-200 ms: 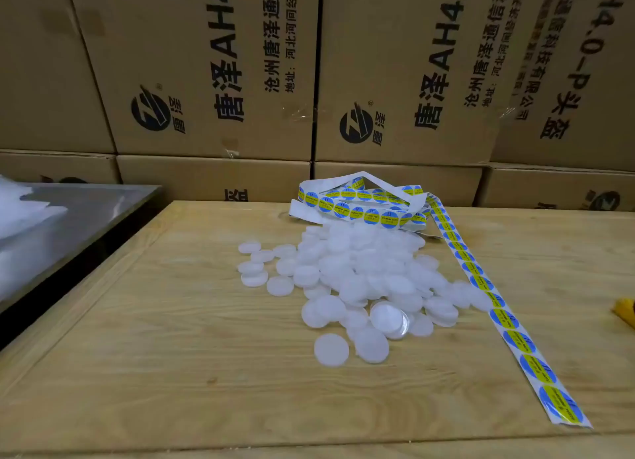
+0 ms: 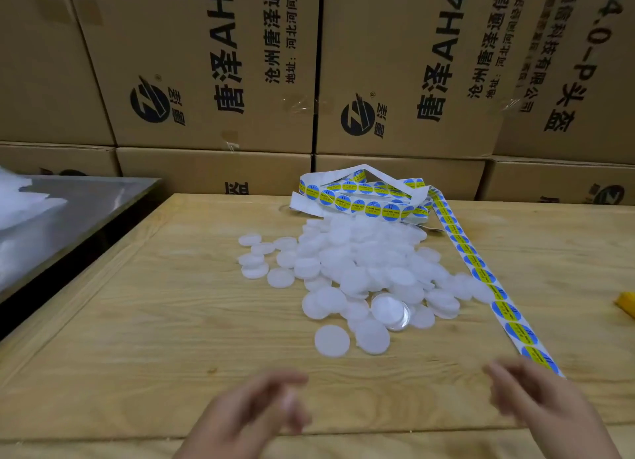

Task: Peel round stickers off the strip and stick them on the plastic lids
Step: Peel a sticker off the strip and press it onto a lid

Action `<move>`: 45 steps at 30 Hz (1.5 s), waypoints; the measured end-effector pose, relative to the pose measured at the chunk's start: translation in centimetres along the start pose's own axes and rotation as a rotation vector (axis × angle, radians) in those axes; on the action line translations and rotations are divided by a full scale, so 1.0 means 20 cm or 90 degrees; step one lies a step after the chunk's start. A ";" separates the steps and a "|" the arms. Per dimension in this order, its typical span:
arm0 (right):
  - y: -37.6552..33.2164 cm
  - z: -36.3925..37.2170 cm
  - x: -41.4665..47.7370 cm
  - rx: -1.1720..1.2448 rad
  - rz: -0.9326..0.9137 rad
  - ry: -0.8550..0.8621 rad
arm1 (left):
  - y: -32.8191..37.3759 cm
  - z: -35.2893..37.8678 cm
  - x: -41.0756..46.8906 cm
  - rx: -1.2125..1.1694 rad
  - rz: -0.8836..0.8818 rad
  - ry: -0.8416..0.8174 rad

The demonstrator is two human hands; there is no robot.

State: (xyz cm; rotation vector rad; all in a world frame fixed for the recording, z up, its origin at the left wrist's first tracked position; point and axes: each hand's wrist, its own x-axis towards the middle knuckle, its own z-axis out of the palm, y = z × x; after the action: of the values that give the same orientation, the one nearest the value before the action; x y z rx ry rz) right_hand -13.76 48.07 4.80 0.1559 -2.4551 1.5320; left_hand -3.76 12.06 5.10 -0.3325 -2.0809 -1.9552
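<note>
Leftward, open tabletop (image 2: 137, 321) beside left hand (image 2: 247, 414)

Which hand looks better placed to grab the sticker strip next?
Probably the right hand: it hovers beside the near end of the sticker strip, while the left hand is farther from it.

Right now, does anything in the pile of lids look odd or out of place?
One lid at the near edge looks clear and shiny, possibly upside down, unlike the frosted white lids around it.
</note>
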 end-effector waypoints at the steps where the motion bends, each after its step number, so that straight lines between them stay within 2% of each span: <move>1: -0.04 0.06 0.03 -0.027 -0.012 0.011 | 0.03 0.05 0.02 0.033 0.008 0.024; 2: -0.08 0.10 0.09 -0.041 -0.007 0.058 | 0.04 0.13 0.12 0.068 0.000 0.072; 4: -0.06 0.19 0.25 -0.055 -0.004 0.123 | -0.03 0.23 0.29 0.147 -0.014 0.098; 8: 0.02 0.38 0.42 -0.081 0.045 0.131 | -0.25 0.37 0.47 0.314 -0.024 0.056; 10: 0.04 0.46 0.44 -0.100 0.050 0.145 | -0.35 0.40 0.53 0.399 0.010 0.038; 15: 0.02 0.60 0.43 -0.134 -0.062 0.145 | -0.44 0.43 0.61 0.569 0.095 0.026; 19: -0.03 0.70 0.39 -0.232 -0.168 0.059 | -0.47 0.43 0.64 0.623 0.070 -0.010; 22: -0.01 0.73 0.39 -0.302 -0.190 0.016 | -0.47 0.42 0.65 0.608 0.045 -0.016; 24: 0.00 0.74 0.39 -0.295 -0.182 -0.015 | -0.48 0.42 0.66 0.591 0.021 -0.005; 31: -0.04 0.76 0.42 -0.177 -0.085 -0.056 | -0.49 0.41 0.66 0.548 0.009 -0.008; 34: -0.08 0.73 0.41 -0.086 -0.103 -0.036 | -0.47 0.41 0.66 0.507 0.021 0.034; 39: -0.14 0.67 0.34 0.143 -0.151 -0.075 | -0.43 0.41 0.64 0.295 -0.006 0.106; 45: -0.17 0.64 0.31 0.262 -0.202 -0.128 | -0.36 0.45 0.65 -0.026 -0.144 0.111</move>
State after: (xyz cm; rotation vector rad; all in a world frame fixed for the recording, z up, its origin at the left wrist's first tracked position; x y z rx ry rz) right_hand -20.98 35.31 4.03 0.7649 -2.0802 1.9191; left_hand -18.75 20.30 2.42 0.0676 -2.0439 -2.0707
